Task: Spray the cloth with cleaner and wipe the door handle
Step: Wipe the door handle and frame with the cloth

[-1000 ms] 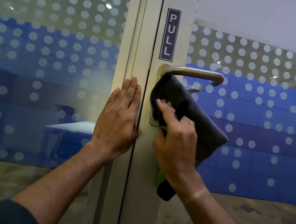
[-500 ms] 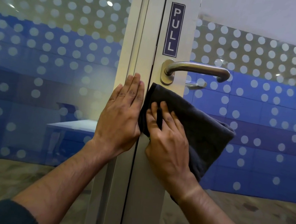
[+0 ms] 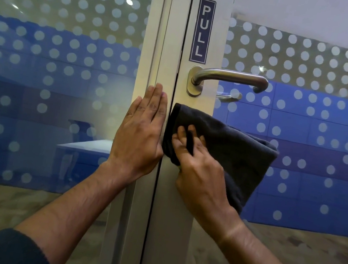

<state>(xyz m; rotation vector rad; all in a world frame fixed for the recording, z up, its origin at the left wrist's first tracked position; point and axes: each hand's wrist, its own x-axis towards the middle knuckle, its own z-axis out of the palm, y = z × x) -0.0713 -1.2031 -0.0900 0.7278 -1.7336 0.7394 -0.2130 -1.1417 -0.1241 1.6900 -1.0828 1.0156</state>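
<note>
The left hand (image 3: pixel 143 132) lies flat, fingers straight and together, pressed against the door frame (image 3: pixel 153 38) beside the gap where the door (image 3: pixel 176 234) meets it. The right hand (image 3: pixel 199 169) holds the cloth (image 3: pixel 233 149) against the door's stile, fingers curled over a fold of the dark fabric so that it bunches between them. The cloth hangs to the right across the dotted glass (image 3: pixel 311 84), its top edge below the handle (image 3: pixel 231 77) and not touching it. The handle sticks out level to the right from its plate, under the PULL sign (image 3: pixel 202 31), bare and apart from both hands.

No spray bottle is in view, and whether the cloth is damp cannot be told. The wiping step looks to be in hand, with the cloth now on the stile under the handle rather than on the lever. If the lever needs another pass, the next move calls for lifting the cloth to the plate, wrapping it around the bar and drawing it along to the tip, while the left hand steadies the frame.
</note>
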